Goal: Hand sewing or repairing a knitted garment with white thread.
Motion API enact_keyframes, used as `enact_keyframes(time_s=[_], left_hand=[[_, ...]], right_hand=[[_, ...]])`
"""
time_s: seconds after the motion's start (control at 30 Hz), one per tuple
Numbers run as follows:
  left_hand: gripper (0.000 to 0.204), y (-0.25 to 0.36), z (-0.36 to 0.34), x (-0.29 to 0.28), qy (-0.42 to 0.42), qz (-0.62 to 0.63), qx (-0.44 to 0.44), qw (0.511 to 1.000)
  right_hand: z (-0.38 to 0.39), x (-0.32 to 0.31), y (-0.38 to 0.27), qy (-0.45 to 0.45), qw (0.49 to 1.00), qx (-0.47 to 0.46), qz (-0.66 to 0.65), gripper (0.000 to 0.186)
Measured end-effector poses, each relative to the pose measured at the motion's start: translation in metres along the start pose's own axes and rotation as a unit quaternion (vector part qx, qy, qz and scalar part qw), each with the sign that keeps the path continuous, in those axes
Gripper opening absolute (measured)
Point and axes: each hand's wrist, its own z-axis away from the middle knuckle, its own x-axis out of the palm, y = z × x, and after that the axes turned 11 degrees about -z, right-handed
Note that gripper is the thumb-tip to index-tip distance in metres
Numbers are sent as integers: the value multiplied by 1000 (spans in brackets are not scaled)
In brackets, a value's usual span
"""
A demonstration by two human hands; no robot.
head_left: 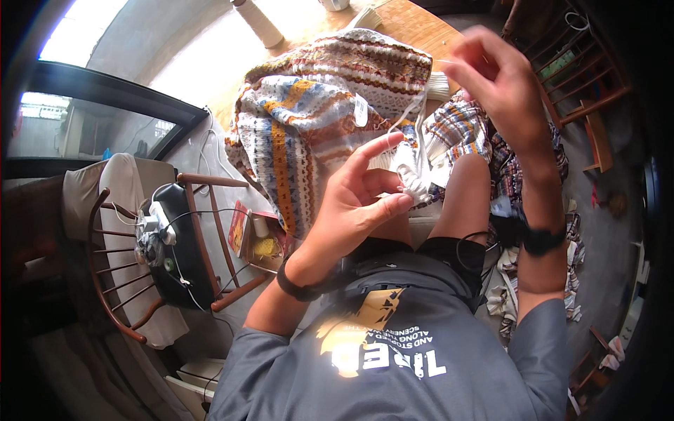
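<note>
My left hand [361, 193] pinches a white ribbed knit edge [414, 174] between thumb and fingers, its index finger stretched out above. That edge lies over my lap beside a patterned knitted sweater [316, 116] in white, brown, orange and blue, spread across the table's near side. A small white label [360, 110] shows on the sweater. Raised to the right, my right hand [495, 81] is closed in a pinch, slightly blurred. A thin pale line shows by its fingertips; what it is I cannot make out. More patterned knitwear [456, 130] hangs over my right thigh.
A cone of beige yarn [258, 22] stands on the wooden table [414, 24]. At left, a wooden chair [203, 245] carries a white power strip [160, 221] with cables. Below the table sits a box with a yellow item [265, 246]. Knit pieces [505, 281] lie at right.
</note>
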Motion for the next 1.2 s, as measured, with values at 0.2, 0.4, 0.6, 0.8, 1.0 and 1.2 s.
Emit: enact_keyframes(time_s=[0.2,0.4,0.6,0.8,1.0,1.2], left_hand=[[69,-9,1,0,30,-30,29,999],[65,-10,2,5,44,-46,37,997],[61,-12,3,7,65,-10,13,998],[55,-13,1,5,22,67,10,997],[40,-17,4,14,62,75,12,995],[24,-23,12,11,85,71,-7,994]], right_hand=[[88,-4,-30,-149,980,127,-43,22],[108,30,-26,-65,995,-54,43,27],[107,37,-22,-73,995,-60,22,19],[107,29,-16,-113,971,131,-162,11],[116,30,8,-108,858,280,-418,9],[123,35,15,-118,843,284,-441,11]])
